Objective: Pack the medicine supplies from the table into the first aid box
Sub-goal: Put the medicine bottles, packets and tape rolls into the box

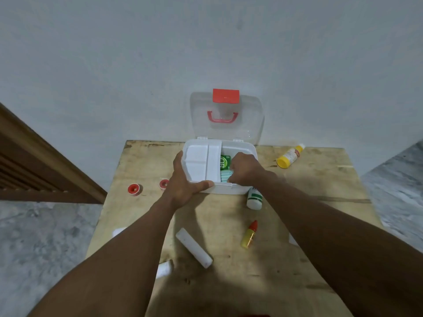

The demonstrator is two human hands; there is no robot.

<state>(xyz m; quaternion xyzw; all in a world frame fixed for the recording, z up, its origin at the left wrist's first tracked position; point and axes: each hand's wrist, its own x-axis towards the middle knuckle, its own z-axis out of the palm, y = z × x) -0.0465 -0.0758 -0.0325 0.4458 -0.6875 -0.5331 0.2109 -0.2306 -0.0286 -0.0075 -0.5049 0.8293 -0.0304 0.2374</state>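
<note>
Red tape roll (163,183) half hidden behind left hand (183,181)

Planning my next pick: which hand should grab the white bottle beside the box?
Probably right: the right hand is close to the white bottle; the left hand, farther off, grips the box.

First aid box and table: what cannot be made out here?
Head view:
- Pale green item in the first aid box: mostly covered by the right hand.
- Red tape roll beside the box: partly behind the left hand.
- White bottle: top hidden by the right wrist; label too small.
</note>
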